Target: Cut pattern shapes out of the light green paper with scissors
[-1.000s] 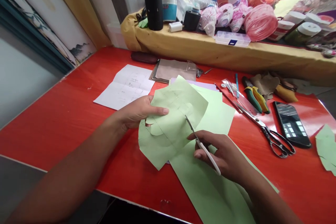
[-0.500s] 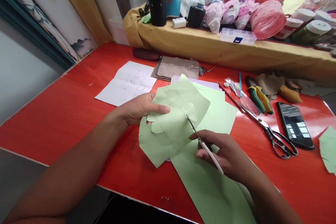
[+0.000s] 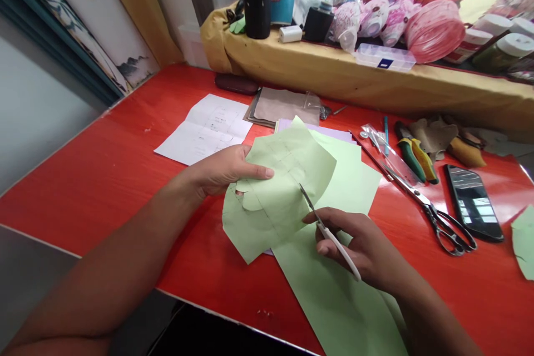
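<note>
Left hand [image 3: 225, 169], one; right hand [image 3: 359, 250], one. Small white-handled scissors [image 3: 340, 247], one pair; large black-handled scissors [image 3: 411, 192], one pair. Green-and-yellow pliers [image 3: 411, 160], one pair. Smartphone [image 3: 474, 203], one. Green paper pieces [image 3: 279, 194], at least three. Printed white sheet [image 3: 204, 133], one. Pink yarn ball [image 3: 434, 30], one.
</note>
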The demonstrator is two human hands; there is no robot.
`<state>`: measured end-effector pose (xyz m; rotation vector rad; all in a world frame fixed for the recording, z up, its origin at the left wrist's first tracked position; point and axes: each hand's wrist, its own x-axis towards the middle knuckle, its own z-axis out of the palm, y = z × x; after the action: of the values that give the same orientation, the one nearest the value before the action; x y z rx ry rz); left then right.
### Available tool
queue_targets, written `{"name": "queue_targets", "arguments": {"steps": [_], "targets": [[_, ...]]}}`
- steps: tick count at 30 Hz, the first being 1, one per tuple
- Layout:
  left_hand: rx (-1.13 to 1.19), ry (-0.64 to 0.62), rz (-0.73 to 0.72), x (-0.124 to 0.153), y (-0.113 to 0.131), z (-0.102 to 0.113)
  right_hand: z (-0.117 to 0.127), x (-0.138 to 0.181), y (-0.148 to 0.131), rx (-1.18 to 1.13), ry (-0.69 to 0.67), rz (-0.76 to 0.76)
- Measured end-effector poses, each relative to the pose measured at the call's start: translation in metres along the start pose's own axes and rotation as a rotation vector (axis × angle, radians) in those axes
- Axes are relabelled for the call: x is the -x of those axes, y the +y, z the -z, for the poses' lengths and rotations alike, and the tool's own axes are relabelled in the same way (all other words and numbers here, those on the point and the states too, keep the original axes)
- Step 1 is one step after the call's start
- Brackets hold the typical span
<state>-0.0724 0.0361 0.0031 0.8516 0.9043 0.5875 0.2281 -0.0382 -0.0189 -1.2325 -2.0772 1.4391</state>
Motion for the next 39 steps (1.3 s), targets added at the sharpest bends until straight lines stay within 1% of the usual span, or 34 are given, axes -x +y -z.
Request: {"name": "queue_targets", "arguments": {"steps": [8,14,26,32,39], "targets": [[0.016,0.003,0.003,0.001,-0.0005,-0.0001,-0.0001,-0.0003,0.0015,0.029,-0.001,-0.005],[0.006,-0.02,-0.017,0.0002,-0.0014,0.0025,-0.0013,-0.0005,0.0024,0.029,0.016,0.011],[-0.033,-0.011,-0.066,0.0008,-0.0015,0.0047,-0.001,-0.0014,0.0012,0.032,0.002,-0.032],[-0.027,-0.001,-0.055,0.0001,-0.0023,0.0054,-0.0008,-0.0006,0.0018,0.051,0.004,-0.024],[-0.029,0.007,-0.029,0.0039,0.0017,-0.0005,-0.0004,-0.0002,0.0,0.063,0.013,0.002]]}}
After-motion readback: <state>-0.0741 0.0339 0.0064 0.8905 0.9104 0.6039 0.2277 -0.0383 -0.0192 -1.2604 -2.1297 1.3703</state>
